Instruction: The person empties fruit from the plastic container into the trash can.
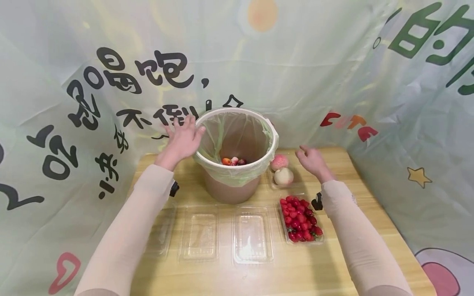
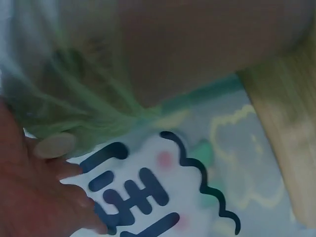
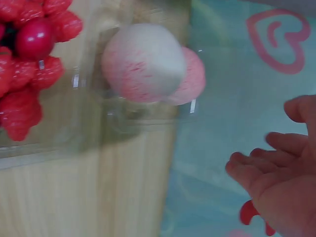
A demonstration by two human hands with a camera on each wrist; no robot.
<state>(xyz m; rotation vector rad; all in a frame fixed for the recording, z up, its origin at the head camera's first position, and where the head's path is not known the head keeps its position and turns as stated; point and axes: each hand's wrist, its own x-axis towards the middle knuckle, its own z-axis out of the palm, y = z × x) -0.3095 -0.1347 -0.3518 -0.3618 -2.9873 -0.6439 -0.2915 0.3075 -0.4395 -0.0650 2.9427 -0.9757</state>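
Note:
My left hand is at the left side of a brown bin, fingers spread and thumb right by the white rim. A thin green bag lines the bin and folds over its rim. Inside lie several small fruits, among them an orange one. My right hand hovers right of two peaches, with nothing in its loosely bent fingers. One pale peach and one pinker peach sit in a transparent box. In the right wrist view, that hand is apart from the peaches.
A transparent box of red strawberries and cherries stands in front of the peaches. Three transparent plastic boxes line the front: a left one, a middle one and a right one. Printed cloth surrounds the wooden table.

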